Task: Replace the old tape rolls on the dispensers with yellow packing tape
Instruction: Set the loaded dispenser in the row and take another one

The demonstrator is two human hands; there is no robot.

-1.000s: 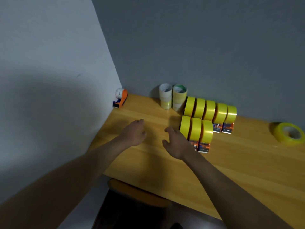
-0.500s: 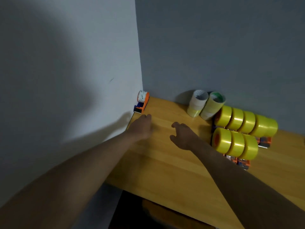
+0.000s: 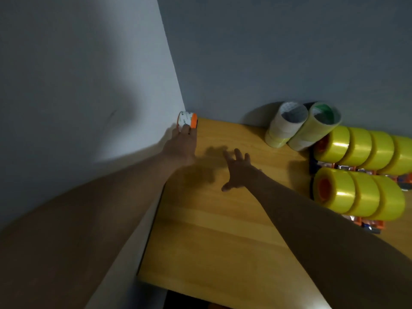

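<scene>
An orange tape dispenser [image 3: 189, 120] carrying a nearly empty white roll stands in the far left corner of the wooden table [image 3: 218, 230]. My left hand [image 3: 181, 144] reaches it, fingers touching and wrapping its near side. My right hand [image 3: 238, 170] hovers over the table's middle with fingers spread, holding nothing. At the right, two rows of dispensers loaded with yellow packing tape [image 3: 356, 170] lie side by side.
Two stacks of pale used tape rolls [image 3: 303, 126] lean against the grey back wall. A white wall borders the table on the left. The table's near edge runs across the bottom, with dark space below.
My left hand moved forward from the table to the orange dispenser in the corner. The right hand spread its fingers, and my view shifted left and closer.
</scene>
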